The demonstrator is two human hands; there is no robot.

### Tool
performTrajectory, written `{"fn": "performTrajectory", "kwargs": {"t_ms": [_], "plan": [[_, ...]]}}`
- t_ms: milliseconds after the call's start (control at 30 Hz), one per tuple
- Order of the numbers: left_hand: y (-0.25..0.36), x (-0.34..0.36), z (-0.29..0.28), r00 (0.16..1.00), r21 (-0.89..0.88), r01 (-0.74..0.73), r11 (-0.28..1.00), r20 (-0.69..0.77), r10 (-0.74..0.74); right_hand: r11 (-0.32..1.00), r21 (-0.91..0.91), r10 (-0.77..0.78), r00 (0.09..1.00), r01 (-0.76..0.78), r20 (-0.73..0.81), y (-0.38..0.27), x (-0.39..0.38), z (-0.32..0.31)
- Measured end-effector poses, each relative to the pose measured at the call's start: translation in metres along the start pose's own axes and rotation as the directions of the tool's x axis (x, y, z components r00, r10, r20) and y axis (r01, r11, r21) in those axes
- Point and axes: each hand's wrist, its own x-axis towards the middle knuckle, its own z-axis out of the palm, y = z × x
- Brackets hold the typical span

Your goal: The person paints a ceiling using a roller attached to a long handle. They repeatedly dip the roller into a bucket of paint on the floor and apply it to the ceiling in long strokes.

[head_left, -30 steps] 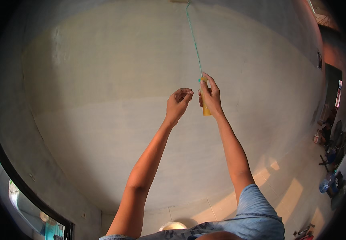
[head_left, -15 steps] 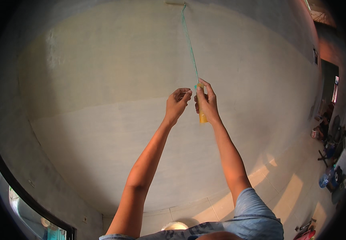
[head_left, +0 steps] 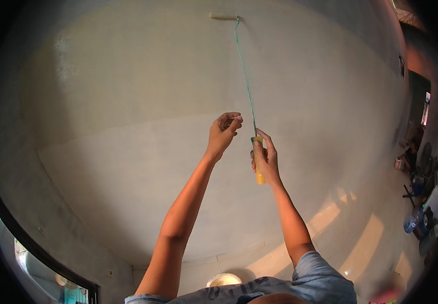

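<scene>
My right hand point(head_left: 265, 157) is closed round the yellow handle of a paint roller point(head_left: 260, 176). The roller's long, thin green rod runs up to a pale roller sleeve point(head_left: 222, 16), which lies sideways against the wall point(head_left: 143, 76). To the left, my left hand point(head_left: 224, 130) is raised with its fingers curled toward the thumb, apart from the handle. A thin pale sliver shows between those fingers, too small to name. On the wall, a darker, yellowish upper area meets a paler lower area along an uneven edge.
A round container with pale contents point(head_left: 224, 279) stands on the tiled floor point(head_left: 264, 261) close to my body. A dark-framed opening point(head_left: 41, 258) is at lower left. Assorted items, including a blue clear container point(head_left: 410, 224), crowd the right side near a doorway point(head_left: 418, 104).
My right hand has moved down with the paint roller, and the sleeve has come lower on the wall. My left hand stays nearly in place.
</scene>
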Motion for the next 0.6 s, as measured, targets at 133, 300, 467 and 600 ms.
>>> {"fn": "performTrajectory", "kwargs": {"t_ms": [133, 300, 467, 600], "plan": [[-0.001, -0.021, 0.008, 0.998, -0.059, 0.057, 0.997, -0.003, -0.057, 0.996, 0.004, 0.092, 0.996, -0.092, -0.008, 0.014, -0.059, -0.007], [-0.020, -0.063, 0.018, 0.987, -0.008, 0.149, 0.989, 0.066, -0.149, 0.987, -0.005, 0.161, 0.987, -0.161, -0.001, 0.045, -0.133, -0.015], [-0.055, -0.094, 0.020, 0.981, -0.059, 0.195, 0.979, 0.030, -0.194, 0.988, 0.029, 0.151, 0.988, -0.151, 0.006, 0.052, -0.138, -0.014], [-0.062, -0.117, 0.015, 0.986, -0.078, 0.164, 0.983, 0.054, -0.160, 0.993, 0.023, 0.112, 0.994, -0.112, -0.011, 0.036, -0.112, -0.003]]}}
